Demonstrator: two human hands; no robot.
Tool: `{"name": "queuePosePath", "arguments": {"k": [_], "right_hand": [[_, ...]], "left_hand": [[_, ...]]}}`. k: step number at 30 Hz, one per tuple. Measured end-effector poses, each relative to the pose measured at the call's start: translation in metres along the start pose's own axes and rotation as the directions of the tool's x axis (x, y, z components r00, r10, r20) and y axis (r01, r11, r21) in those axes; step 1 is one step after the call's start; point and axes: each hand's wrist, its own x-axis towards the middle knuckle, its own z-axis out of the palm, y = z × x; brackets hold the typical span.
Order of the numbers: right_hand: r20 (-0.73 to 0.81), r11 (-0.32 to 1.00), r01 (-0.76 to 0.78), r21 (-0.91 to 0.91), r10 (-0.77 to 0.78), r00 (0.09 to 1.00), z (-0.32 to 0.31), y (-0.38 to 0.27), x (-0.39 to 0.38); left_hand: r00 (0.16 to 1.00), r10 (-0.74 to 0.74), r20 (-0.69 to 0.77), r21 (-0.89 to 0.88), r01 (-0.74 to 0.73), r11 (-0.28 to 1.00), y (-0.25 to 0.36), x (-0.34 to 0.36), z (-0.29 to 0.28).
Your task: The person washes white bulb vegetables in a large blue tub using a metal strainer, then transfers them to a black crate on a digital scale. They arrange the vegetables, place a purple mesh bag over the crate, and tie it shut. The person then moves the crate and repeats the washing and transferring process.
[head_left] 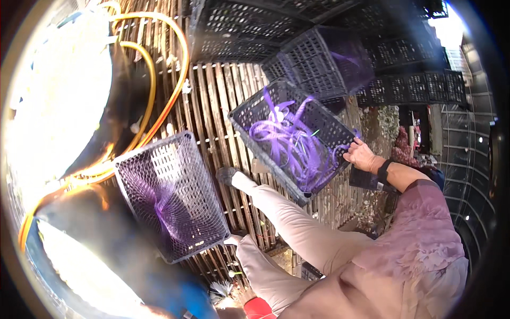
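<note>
- Wearer's own hands: neither shows in the frame, so can't tell either grip.
- Only hand in view belongs to another person, bent fwd at lower right, in a pink top (425, 250) and beige trousers (297, 228).
- That person's hand (361, 155) is at the right rim of a black crate (249, 114), fingers curled over the edge; grip clenched on the rim. Dark wristband (383, 171) just behind the hand.
- Black crate: mesh-walled, tilted, open side facing the cam, centre-right of frame, above the person's fwd leg. Can't tell if its low corner rests on the floor.
- Inside it: a tangle of purple strips (289, 143), some ends sticking up past the top wall.
- Person's front foot, in a dark shoe (227, 174), is on the slatted floor (212, 101), between the two crates.
- Second crate (170, 196): mesh, purple tint inside, lies on the slats left of the legs, well apart from the hand.
- Stack of black crates (319, 58) at the top, just behind the held one.
- Orange hoses (170, 80) loop over the slats upper left, beside a big dark tub (119, 101) whose inside is washed out by glare.
</note>
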Motion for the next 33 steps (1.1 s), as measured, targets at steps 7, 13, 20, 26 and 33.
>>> {"name": "queuePosePath", "arguments": {"k": [7, 13, 20, 26, 33], "right_hand": [[0.203, 0.949, -0.221, 0.223, 0.176, 0.963, 0.009, -0.012, -0.161], [0.564, 0.795, -0.573, 0.200, 0.385, 0.731, 0.062, 0.013, -0.238], [0.528, 0.613, -0.781, 0.117, 0.628, 0.572, 0.178, 0.114, -0.315], [0.478, 0.307, -0.951, 0.040, 0.829, 0.288, 0.228, 0.118, -0.336], [0.577, 0.527, -0.729, 0.436, 0.458, 0.676, 0.233, 0.067, -0.155]], "left_hand": [[0.986, 0.120, -0.116, -0.385, -0.156, 0.910, 0.038, -0.037, -0.031], [0.971, 0.206, -0.125, -0.437, -0.240, 0.867, 0.058, -0.057, -0.058], [0.985, 0.166, -0.050, -0.404, -0.172, 0.898, 0.052, -0.068, -0.073], [0.997, 0.064, 0.044, -0.340, -0.045, 0.939, 0.009, -0.077, -0.074], [0.996, 0.024, 0.080, -0.541, 0.023, 0.840, -0.028, -0.103, -0.058]]}}
